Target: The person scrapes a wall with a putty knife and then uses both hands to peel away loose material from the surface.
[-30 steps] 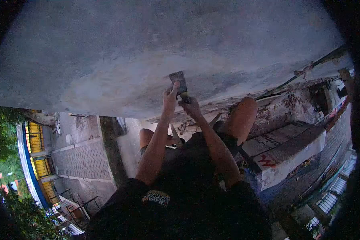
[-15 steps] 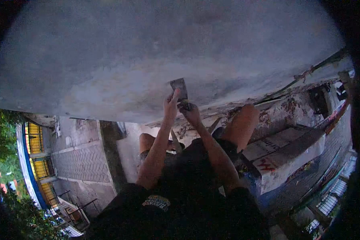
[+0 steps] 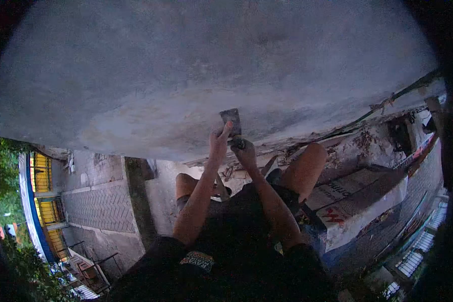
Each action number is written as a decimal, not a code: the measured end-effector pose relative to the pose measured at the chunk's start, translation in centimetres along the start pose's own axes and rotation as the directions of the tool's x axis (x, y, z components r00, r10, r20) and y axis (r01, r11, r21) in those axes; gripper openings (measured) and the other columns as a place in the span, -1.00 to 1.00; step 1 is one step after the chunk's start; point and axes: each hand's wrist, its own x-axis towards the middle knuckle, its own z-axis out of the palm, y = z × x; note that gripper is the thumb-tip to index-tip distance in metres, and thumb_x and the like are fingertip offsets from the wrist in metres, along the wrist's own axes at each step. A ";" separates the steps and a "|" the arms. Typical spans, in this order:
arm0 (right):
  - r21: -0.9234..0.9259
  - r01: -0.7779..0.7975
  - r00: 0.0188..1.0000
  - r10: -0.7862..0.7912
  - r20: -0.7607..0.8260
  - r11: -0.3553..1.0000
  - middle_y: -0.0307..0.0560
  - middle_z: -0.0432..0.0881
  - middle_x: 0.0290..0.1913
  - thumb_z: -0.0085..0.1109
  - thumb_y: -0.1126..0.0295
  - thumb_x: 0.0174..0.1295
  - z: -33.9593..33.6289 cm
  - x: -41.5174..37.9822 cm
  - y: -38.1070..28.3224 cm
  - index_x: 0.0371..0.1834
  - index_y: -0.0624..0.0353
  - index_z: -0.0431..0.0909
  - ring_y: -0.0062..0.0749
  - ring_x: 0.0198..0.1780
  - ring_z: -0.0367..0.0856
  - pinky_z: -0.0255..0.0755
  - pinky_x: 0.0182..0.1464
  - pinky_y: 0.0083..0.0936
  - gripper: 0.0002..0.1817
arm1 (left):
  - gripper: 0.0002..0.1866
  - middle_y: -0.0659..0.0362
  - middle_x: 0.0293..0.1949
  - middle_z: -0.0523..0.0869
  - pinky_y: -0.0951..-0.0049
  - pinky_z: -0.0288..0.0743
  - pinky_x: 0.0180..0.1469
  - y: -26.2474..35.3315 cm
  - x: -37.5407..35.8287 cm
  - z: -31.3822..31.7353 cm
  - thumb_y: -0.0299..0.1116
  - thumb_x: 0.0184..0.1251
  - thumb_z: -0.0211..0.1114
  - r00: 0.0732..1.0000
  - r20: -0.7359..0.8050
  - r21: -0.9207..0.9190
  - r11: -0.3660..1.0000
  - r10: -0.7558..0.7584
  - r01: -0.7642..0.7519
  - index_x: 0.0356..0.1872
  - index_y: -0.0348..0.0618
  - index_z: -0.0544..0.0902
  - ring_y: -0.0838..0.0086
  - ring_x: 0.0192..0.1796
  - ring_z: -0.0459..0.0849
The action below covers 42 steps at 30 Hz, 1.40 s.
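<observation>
A flat, dark rectangular scraper (image 3: 230, 118) lies with its blade against the grey plastered wall (image 3: 151, 65). My left hand (image 3: 218, 143) is closed on it, the thumb stretched along the blade. Just to the right, my right hand (image 3: 245, 153) is wrapped round the lower end of the same tool, where a dark handle partly shows between the fingers. Around the blade the wall has a paler, rubbed-looking patch (image 3: 161, 108). The wall's lower edge is rough and broken, just beyond my hands.
My bare knees (image 3: 307, 168) are bent on both sides of my forearms. To the right lies a large printed carton or sheet (image 3: 355, 191). A dark cable or pipe (image 3: 357, 115) runs along the wall's edge. Left are a paved strip (image 3: 101, 205), yellow barred openings (image 3: 43, 173) and foliage.
Both hands and the scraper appear slightly lower and further right in view. The view itself has shifted a little too. Both hands keep their hold.
</observation>
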 end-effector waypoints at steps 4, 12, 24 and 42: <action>-0.091 0.029 0.999 -0.027 0.020 0.995 -0.11 0.52 -0.52 0.15 0.32 -0.16 -0.3 0.3 0.6 -0.38 0.24 0.46 -0.44 -0.46 0.48 0.34 -0.38 -0.49 -0.72 | -0.56 0.28 -0.58 0.47 0.59 0.31 -0.47 1.2 -0.6 -0.1 -0.01 0.03 0.14 0.998 0.026 0.043 0.997 -0.066 0.064 -0.51 -0.29 0.54 0.62 -0.52 0.39; -0.031 0.011 1.000 -0.011 0.017 0.999 -0.10 0.53 -0.51 0.16 0.31 -0.17 0.1 -0.2 0.2 -0.36 0.24 0.45 -0.41 -0.47 0.48 0.34 -0.39 -0.47 -0.70 | -0.52 0.32 -0.63 0.41 0.56 0.25 -0.42 -1.3 0.7 -0.6 0.01 0.04 0.13 0.993 0.018 0.067 0.990 0.121 -0.121 -0.60 -0.34 0.50 0.67 -0.49 0.32; -0.032 -0.051 0.997 0.053 0.053 0.998 -0.05 0.53 -0.44 0.11 0.32 -0.13 -0.1 0.1 -0.9 -0.36 0.25 0.46 -0.36 -0.41 0.47 0.32 -0.35 -0.47 -0.73 | -0.51 0.28 -0.54 0.49 0.57 0.29 -0.31 -0.3 0.4 -0.4 0.03 0.05 0.10 0.995 0.072 -0.012 0.997 0.072 -0.071 -0.47 -0.32 0.54 0.63 -0.42 0.41; 0.114 0.047 0.999 -0.049 0.021 0.992 -0.27 0.43 -0.63 0.07 0.42 -0.07 0.6 -0.6 -0.6 -0.30 0.23 0.45 -0.62 -0.65 0.35 0.23 -0.62 -0.66 -0.77 | -0.58 0.36 -0.68 0.35 0.61 0.16 -0.57 0.8 -0.4 0.4 0.00 0.06 0.11 0.989 0.059 -0.189 0.974 0.139 -0.125 -0.55 -0.23 0.51 0.70 -0.60 0.26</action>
